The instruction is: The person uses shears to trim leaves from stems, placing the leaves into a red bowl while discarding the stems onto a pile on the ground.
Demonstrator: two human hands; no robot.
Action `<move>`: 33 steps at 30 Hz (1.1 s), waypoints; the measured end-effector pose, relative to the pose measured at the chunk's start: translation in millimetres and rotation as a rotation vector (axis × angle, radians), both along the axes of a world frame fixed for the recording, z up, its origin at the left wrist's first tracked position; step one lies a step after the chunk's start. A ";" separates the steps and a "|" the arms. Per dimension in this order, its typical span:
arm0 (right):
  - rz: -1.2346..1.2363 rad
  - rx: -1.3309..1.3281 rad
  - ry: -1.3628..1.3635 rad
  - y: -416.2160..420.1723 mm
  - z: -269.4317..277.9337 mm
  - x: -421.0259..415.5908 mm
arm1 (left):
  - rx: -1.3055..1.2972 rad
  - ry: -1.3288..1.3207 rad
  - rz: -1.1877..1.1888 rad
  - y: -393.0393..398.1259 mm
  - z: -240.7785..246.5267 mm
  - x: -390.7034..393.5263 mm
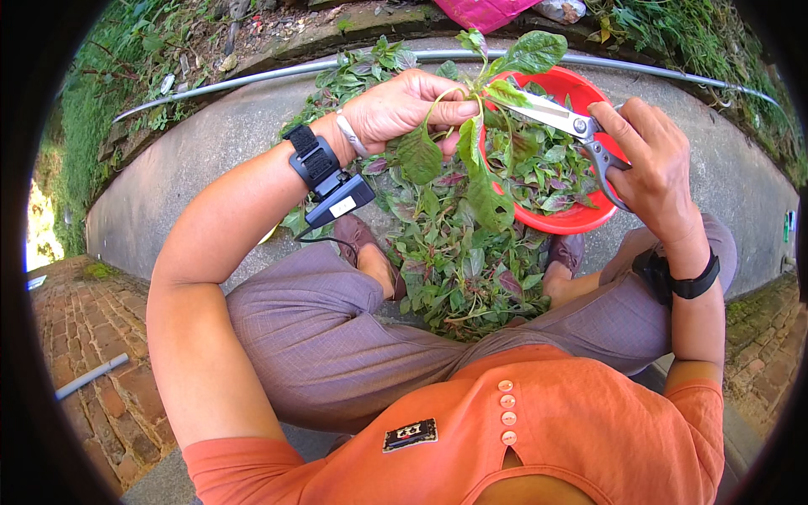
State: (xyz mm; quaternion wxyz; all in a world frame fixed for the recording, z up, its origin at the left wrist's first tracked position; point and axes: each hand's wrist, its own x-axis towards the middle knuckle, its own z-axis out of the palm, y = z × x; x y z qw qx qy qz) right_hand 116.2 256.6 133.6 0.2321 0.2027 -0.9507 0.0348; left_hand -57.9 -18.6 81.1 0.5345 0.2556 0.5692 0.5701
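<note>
My left hand (420, 113) pinches a leafy green stem (478, 113) between thumb and fingers, its leaves spreading above and hanging below. In my right hand (653, 161) is a pair of metal scissors (579, 125); the blades point left and reach the leaves just right of my left fingertips. Whether the blades touch the stem, I cannot tell. A red plastic basin (571, 222), partly behind the scissors, holds loose green and purplish leaves (549, 173). Between my feet lies a large heap of leafy stems (467, 265), which extends up behind my left hand.
A grey pipe (252, 77) runs along the far side of the concrete ground (208, 139). Beyond it are a low edging, weeds and a pink bag (483, 12). Brick paving (95, 328) with a short pipe (91, 377) lies at the lower left.
</note>
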 end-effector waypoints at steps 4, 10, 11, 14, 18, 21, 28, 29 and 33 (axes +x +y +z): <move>0.015 0.019 -0.012 -2.6 2.4 0.2 | -0.020 0.024 -0.052 0.3 4.7 0.3; 0.022 0.053 -0.023 -6.3 2.3 0.9 | 0.002 0.217 -0.135 4.8 12.7 1.2; 0.025 0.045 -0.028 -6.6 2.1 1.0 | 0.007 0.226 -0.146 5.3 13.5 1.0; 0.045 0.010 -0.027 -8.1 -2.0 0.2 | -0.016 0.217 -0.132 6.2 10.7 2.2; 0.060 -0.045 -0.023 -9.8 -11.7 1.4 | -0.031 0.193 -0.083 6.5 4.0 3.7; 0.034 -0.050 -0.045 -7.8 -14.9 5.8 | -0.023 0.228 -0.099 11.2 5.8 -0.2; -0.035 -0.104 -0.072 2.8 -27.0 29.2 | -0.040 0.366 -0.066 39.1 2.6 4.7; -0.047 -0.107 -0.065 5.4 -28.2 32.5 | -0.044 0.385 -0.047 44.1 -0.3 5.6; -0.097 -0.145 -0.059 14.9 -30.4 41.2 | -0.095 0.317 -0.016 58.8 17.3 12.5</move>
